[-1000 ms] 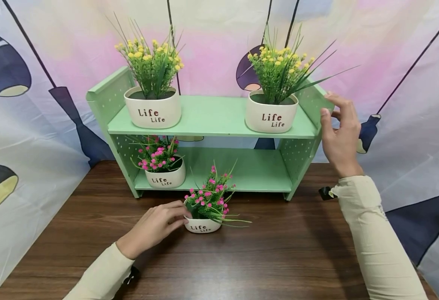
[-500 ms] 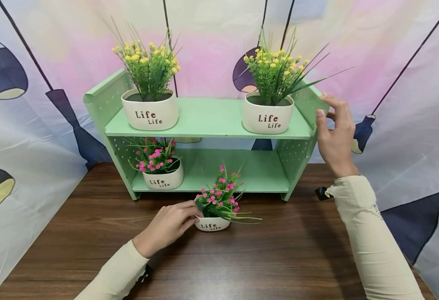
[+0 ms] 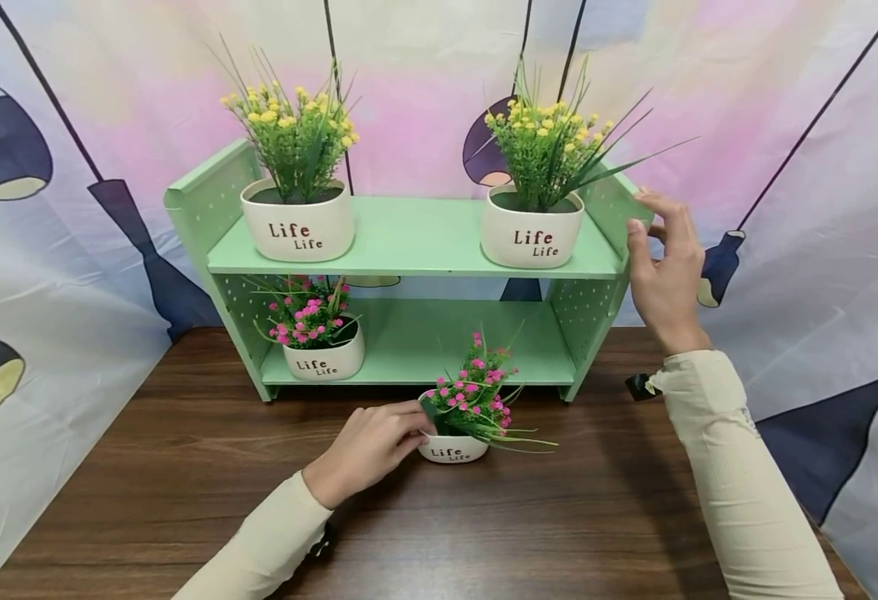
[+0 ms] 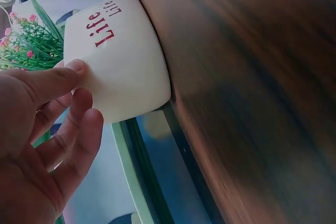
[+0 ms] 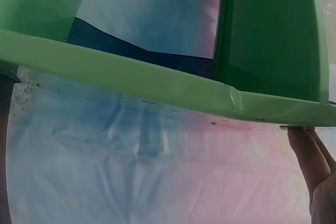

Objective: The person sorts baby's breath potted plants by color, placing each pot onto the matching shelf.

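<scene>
A white oval flowerpot (image 3: 454, 450) with pink flowers stands on the table in front of the green shelf (image 3: 423, 242). My left hand (image 3: 371, 446) pinches its left rim, the thumb (image 4: 71, 74) on the outer wall and some fingers hidden behind the rim. Its other fingers hang loosely in the left wrist view. Up on the right, my right hand (image 3: 667, 271) has its fingertips against the outer side of the shelf's right panel (image 5: 157, 87). Only a few of its fingers (image 5: 310, 156) show in the right wrist view, and they look fairly straight.
Two yellow-flowered pots, one left (image 3: 298, 232) and one right (image 3: 532, 237), stand on the top board. Another pink-flowered pot (image 3: 323, 360) sits at the left of the lower board. The brown wooden table (image 3: 183, 467) runs under everything, with a patterned cloth (image 3: 408, 100) behind.
My left hand has slid the pink-flowered pot to the right along the table, in front of the shelf. The right hand stays at the shelf's side panel, and the head view shifts slightly.
</scene>
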Available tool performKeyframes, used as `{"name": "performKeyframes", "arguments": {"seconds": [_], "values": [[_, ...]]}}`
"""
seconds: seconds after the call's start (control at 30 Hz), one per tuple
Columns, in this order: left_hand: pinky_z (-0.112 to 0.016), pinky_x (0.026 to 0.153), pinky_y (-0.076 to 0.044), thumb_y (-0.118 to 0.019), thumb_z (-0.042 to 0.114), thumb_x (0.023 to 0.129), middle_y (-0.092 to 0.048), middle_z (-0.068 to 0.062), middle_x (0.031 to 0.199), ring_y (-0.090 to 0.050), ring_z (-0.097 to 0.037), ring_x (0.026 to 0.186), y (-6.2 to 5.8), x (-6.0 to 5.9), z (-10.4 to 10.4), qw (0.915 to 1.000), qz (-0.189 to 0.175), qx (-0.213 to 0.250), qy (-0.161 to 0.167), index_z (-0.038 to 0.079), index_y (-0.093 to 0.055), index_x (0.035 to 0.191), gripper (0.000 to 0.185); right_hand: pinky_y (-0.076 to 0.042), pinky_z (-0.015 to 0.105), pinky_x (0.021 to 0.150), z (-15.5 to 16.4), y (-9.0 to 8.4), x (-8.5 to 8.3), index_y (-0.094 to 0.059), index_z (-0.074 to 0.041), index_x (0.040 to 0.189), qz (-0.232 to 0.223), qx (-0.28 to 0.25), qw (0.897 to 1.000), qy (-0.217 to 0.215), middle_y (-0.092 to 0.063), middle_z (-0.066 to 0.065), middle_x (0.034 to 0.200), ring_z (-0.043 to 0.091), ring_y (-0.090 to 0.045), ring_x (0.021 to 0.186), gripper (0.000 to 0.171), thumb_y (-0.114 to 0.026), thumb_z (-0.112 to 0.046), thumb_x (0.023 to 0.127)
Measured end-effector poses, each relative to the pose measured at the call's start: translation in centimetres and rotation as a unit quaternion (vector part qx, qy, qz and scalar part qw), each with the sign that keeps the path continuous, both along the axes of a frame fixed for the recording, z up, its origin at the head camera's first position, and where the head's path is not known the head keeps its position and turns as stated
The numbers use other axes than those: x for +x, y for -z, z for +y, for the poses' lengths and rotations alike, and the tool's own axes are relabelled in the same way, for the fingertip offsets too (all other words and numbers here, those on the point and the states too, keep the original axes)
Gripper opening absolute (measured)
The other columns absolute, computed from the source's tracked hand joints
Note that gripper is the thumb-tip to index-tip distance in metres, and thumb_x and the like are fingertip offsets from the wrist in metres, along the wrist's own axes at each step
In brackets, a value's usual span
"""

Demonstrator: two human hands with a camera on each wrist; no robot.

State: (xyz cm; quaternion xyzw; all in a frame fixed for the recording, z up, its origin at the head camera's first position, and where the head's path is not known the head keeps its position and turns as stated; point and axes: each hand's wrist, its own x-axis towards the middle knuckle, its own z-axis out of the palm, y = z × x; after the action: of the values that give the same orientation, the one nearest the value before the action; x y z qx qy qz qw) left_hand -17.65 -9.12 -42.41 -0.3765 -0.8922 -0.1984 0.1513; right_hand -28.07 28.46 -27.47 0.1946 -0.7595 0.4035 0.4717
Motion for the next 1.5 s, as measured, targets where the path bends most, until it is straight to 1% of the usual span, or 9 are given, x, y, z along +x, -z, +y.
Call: {"name": "performKeyframes", "arguments": {"seconds": [0.13,0.3,0.57,0.77,1.0,1.1,1.23,1.33,1.5], "values": [[-0.024,0.056,-0.051,-0.081,0.014,0.093,-0.073,0.012,0.102,-0.074,-0.007,0.083,0.0,-0.2,1.2,1.0000,-0.001,-0.004,0.008,0.022,-0.080,0.100,0.010,-0.050,0.016,0.093,0.1,0.1,0.2,-0.065,-0.005,0.136,-0.002,0.000,1.000,0.007,-0.062,0.008,0.146,0.027,-0.063,0.125,0.031,-0.058,-0.008,0.107],[-0.022,0.054,-0.048,-0.079,0.016,0.095,-0.074,0.010,0.104,-0.073,-0.008,0.082,0.0,-0.3,2.7,0.9998,-0.013,-0.009,0.015,0.021,-0.081,0.101,0.008,-0.049,0.014,0.090,0.2,0.2,0.2,-0.065,-0.006,0.137,-0.001,0.003,1.000,0.012,-0.061,0.008,0.146,0.028,-0.063,0.124,0.031,-0.058,-0.009,0.107],[-0.019,0.053,-0.045,-0.078,0.019,0.097,-0.074,0.010,0.105,-0.073,-0.007,0.081,-0.1,-0.5,4.6,0.9995,-0.021,-0.010,0.021,0.022,-0.082,0.102,0.007,-0.048,0.020,0.099,0.0,0.1,0.2,-0.064,-0.003,0.137,-0.006,-0.007,1.000,-0.001,-0.061,0.009,0.146,0.023,-0.059,0.131,0.031,-0.057,-0.009,0.107],[-0.017,0.049,-0.040,-0.077,0.019,0.097,-0.074,0.010,0.104,-0.073,-0.007,0.078,-0.1,-0.5,5.2,0.9993,-0.024,-0.012,0.027,0.021,-0.082,0.103,0.008,-0.047,0.021,0.101,-0.3,0.0,0.2,-0.062,-0.003,0.139,-0.010,0.000,1.000,-0.008,-0.059,0.009,0.147,0.023,-0.057,0.135,0.033,-0.055,-0.011,0.108],[-0.016,0.050,-0.039,-0.078,0.019,0.097,-0.074,0.011,0.103,-0.072,-0.005,0.076,-0.3,-0.6,5.6,0.9994,-0.012,-0.013,0.030,0.021,-0.082,0.103,0.008,-0.047,0.021,0.100,-0.5,-0.2,0.1,-0.064,-0.004,0.137,-0.005,-0.008,1.000,-0.009,-0.061,0.009,0.145,0.022,-0.058,0.133,0.031,-0.057,-0.010,0.107],[-0.015,0.049,-0.039,-0.078,0.019,0.097,-0.074,0.012,0.103,-0.071,-0.004,0.076,-1.0,-0.5,5.8,0.9993,-0.002,-0.008,0.035,0.022,-0.083,0.102,0.008,-0.048,0.021,0.099,-0.5,-0.3,0.2,-0.064,-0.002,0.137,0.002,-0.002,1.000,-0.009,-0.061,0.011,0.145,0.023,-0.058,0.134,0.031,-0.056,-0.009,0.107],[-0.016,0.048,-0.038,-0.079,0.019,0.096,-0.075,0.013,0.102,-0.071,-0.004,0.074,-2.5,-0.8,6.1,0.9992,0.020,-0.001,0.034,0.023,-0.083,0.101,0.008,-0.048,0.021,0.100,-0.4,-0.3,0.3,-0.064,-0.002,0.136,0.006,0.000,1.000,-0.008,-0.061,0.011,0.145,0.023,-0.058,0.134,0.031,-0.056,-0.008,0.108],[-0.017,0.048,-0.039,-0.079,0.018,0.096,-0.075,0.012,0.102,-0.070,-0.004,0.073,-3.8,-1.2,6.3,0.9991,0.032,0.002,0.029,0.023,-0.083,0.101,0.008,-0.048,0.021,0.100,-0.3,-0.3,0.3,-0.064,-0.002,0.137,0.007,0.001,1.000,-0.005,-0.061,0.011,0.145,0.023,-0.058,0.134,0.031,-0.055,-0.009,0.108],[-0.020,0.048,-0.041,-0.079,0.016,0.096,-0.076,0.011,0.103,-0.071,-0.006,0.072,-5.4,-2.3,6.7,0.9993,0.034,0.005,0.018,0.021,-0.083,0.101,0.009,-0.047,0.021,0.101,0.0,0.0,0.1,-0.061,-0.001,0.139,0.011,0.022,1.000,-0.004,-0.059,0.015,0.148,0.027,-0.056,0.136,0.033,-0.053,-0.012,0.110]]}}
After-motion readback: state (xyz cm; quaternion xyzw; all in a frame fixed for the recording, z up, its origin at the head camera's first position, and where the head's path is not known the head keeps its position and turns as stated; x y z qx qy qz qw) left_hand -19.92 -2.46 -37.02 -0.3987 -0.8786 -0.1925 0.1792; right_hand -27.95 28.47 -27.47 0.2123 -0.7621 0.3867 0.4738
